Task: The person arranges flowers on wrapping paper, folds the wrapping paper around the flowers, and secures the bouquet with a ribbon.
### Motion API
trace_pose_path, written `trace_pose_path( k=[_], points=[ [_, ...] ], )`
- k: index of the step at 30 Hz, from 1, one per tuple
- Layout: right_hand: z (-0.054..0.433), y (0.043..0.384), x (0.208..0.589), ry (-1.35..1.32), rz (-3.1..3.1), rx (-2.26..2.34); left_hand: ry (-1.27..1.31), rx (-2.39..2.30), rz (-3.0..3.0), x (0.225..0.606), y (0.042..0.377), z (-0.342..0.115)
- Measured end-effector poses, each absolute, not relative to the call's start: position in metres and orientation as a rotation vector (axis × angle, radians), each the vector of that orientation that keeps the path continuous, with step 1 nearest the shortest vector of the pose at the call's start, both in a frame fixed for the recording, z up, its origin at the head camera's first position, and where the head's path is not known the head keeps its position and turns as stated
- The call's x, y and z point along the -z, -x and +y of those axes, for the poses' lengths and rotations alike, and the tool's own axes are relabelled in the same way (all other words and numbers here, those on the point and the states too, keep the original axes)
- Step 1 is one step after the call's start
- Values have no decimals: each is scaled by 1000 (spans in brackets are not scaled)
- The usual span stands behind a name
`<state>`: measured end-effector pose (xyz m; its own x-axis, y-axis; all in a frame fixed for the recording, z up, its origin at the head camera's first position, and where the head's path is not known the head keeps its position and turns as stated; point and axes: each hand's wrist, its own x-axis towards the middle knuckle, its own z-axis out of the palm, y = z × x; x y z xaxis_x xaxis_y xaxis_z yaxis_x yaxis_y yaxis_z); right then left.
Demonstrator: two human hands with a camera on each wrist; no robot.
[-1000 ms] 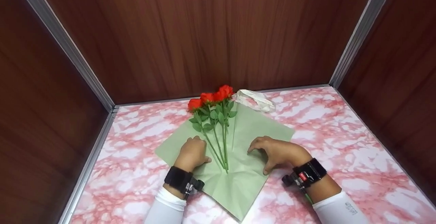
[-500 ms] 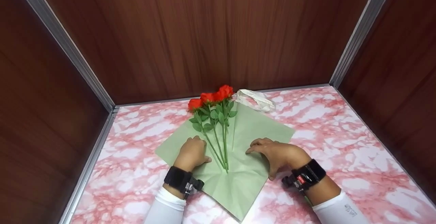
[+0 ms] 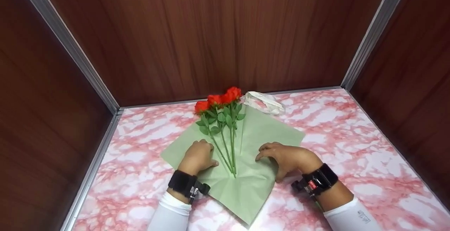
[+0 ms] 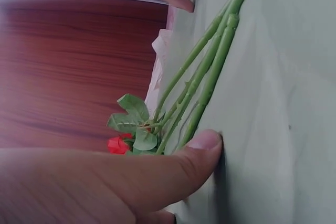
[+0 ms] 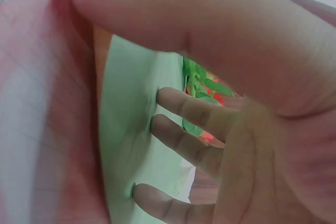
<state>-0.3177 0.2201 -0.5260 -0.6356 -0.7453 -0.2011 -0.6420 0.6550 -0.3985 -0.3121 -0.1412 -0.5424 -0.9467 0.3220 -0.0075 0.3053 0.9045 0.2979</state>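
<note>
Several red roses (image 3: 215,100) with green stems lie on a sheet of light green wrapping paper (image 3: 270,125), their stem ends near its middle. My left hand (image 3: 198,156) rests on the paper just left of the stems. In the left wrist view, its thumb (image 4: 202,148) touches the paper close beside the stems (image 4: 202,72). My right hand (image 3: 290,159) arches over the paper's right edge. The right wrist view shows its fingertips (image 5: 163,124) touching the paper and its thumb (image 5: 157,9) outside the paper's edge, near the tabletop. Neither hand holds a rose.
A loose white ribbon (image 3: 265,102) lies behind the paper, right of the blooms. The pink-and-white marbled tabletop (image 3: 351,136) is bounded by brown wood-grain panels (image 3: 218,41) at the back and sides, with metal strips in the corners.
My right hand's thumb has drawn back to the paper's right edge, which now bows slightly beside it. My left hand and the roses have stayed in place.
</note>
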Motion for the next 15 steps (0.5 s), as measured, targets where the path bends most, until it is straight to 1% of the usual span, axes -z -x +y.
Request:
trace_pose_path(
  k=[7, 11, 15],
  points=[
    [224, 319, 523, 1139, 2489, 475, -567, -574, 2928, 538, 313, -151],
    [226, 320, 524, 1157, 2482, 505, -530, -657, 2861, 535, 313, -156],
    [227, 321, 524, 1111, 2460, 558, -512, -732, 2781, 532, 313, -161]
  ],
)
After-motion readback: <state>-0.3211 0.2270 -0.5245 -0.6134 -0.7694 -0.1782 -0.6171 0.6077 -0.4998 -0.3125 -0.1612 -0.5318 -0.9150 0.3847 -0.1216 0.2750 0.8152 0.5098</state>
